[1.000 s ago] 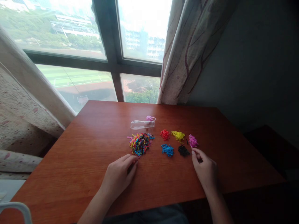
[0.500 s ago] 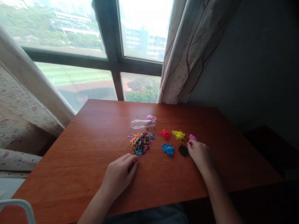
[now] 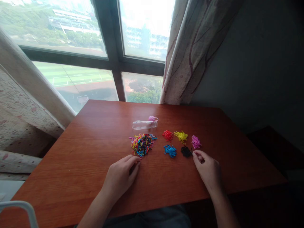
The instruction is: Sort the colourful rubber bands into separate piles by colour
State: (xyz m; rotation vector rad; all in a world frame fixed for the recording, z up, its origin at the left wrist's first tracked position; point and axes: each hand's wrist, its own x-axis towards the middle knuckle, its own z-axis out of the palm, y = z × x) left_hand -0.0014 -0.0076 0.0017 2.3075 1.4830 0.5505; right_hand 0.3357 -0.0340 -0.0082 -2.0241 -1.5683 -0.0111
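Observation:
My left hand (image 3: 122, 174) rests at the near edge of a mixed pile of small coloured loops (image 3: 142, 145). Its thumb and fingertips are drawn together; whatever is between them is too small to make out. My right hand (image 3: 207, 167) pinches what looks like a small black loop, just right of the black pile (image 3: 186, 151). Around it lie single-colour piles of such loops: pink (image 3: 196, 142) beyond the hand, yellow (image 3: 181, 136), red (image 3: 167, 135) and blue (image 3: 170, 151).
A clear plastic bottle (image 3: 144, 125) lies on its side behind the mixed pile, with a pink looped piece (image 3: 152, 118) just behind its right end. The brown wooden table (image 3: 95, 133) reaches the window. Curtains (image 3: 187, 53) hang at both sides. A white curved frame (image 3: 21, 204) stands at lower left.
My right hand has moved from the pink pile toward me, beside the black pile, uncovering the pink loops. My left hand stays by the mixed pile. The view has shifted slightly.

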